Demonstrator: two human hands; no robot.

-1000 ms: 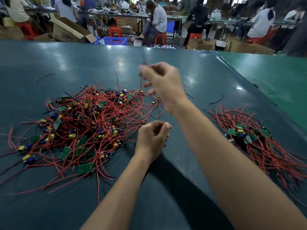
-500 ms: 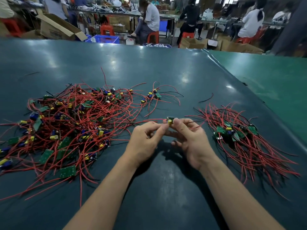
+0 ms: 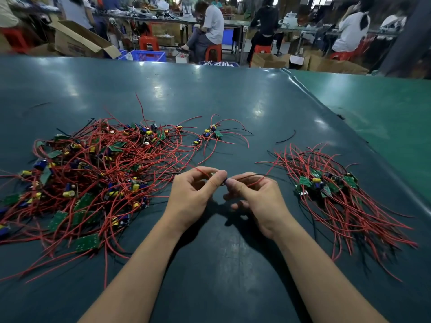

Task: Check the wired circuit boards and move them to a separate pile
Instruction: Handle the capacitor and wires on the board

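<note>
Head view, read from left to right. On the dark green table [image 3: 210, 101] the large pile [image 3: 88, 173] of wired circuit boards fills the left half: small green boards carrying yellow and blue components, tangled in long red leads with a few black ones. A few loose boards [image 3: 211, 134] lie apart at the far right edge of this pile, their leads curling across the bare surface.

Near the centre, just right of the large pile's nearest leads, the left hand [image 3: 193, 197] is raised a little above the table with fingers curled; its thumb and forefinger pinch one end of a single wired board [image 3: 223, 180]. The board lies directly between the two hands at their fingertips and is almost wholly covered by them, so only a dark edge shows, and which face is turned upward cannot be told. A red lead [image 3: 200, 170] arches from it over the left fingers.

The right hand [image 3: 258, 197] meets the left fingertip to fingertip; its thumb and forefinger pinch the opposite end of the same board, with the remaining fingers loosely curled beneath. Red and black leads [image 3: 254, 177] run from the board across the top of this hand toward the right.

Further right, well apart from the large pile and near the right hand, lies the smaller pile [image 3: 326, 185] of boards, its leads fanned toward the near right. A short black wire offcut [image 3: 285, 138] rests alone beyond it. Seated persons [image 3: 210, 26] work at benches behind the table.
</note>
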